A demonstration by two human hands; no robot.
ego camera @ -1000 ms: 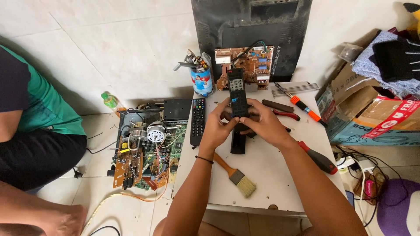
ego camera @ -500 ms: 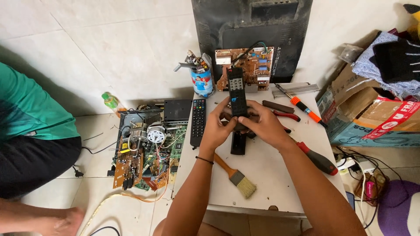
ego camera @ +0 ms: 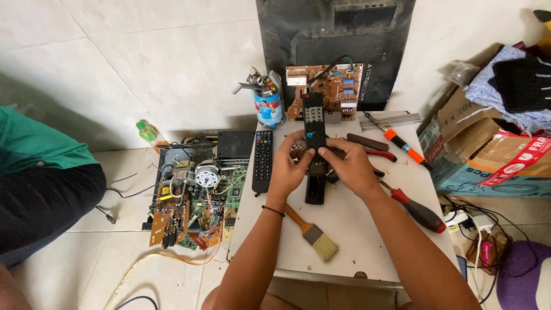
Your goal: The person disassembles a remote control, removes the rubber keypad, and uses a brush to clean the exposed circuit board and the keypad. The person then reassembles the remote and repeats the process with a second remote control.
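Both hands meet over the middle of the white worktop (ego camera: 367, 241). Left hand (ego camera: 287, 166) and right hand (ego camera: 347, 166) are each closed around the lower end of a slim black remote control (ego camera: 314, 123), fingers curled, thumbs pressing its front face. Remote is raised above the worktop, its top end pointing away toward the brown circuit board (ego camera: 338, 92) leaning against the dark television back (ego camera: 333, 34). Directly under the hands lies a black cover piece (ego camera: 315, 189), flat on the worktop. A second black remote (ego camera: 263, 161) lies just left of the left hand. Paintbrush (ego camera: 313, 232) near the left forearm. Red-handled screwdriver (ego camera: 416, 209) beside the right forearm; orange screwdriver (ego camera: 402, 143) and red pliers (ego camera: 379, 155) farther back. Blue can of tools (ego camera: 268, 106) at the rear left corner. Bare electronics chassis (ego camera: 189, 195) on the floor to the left.
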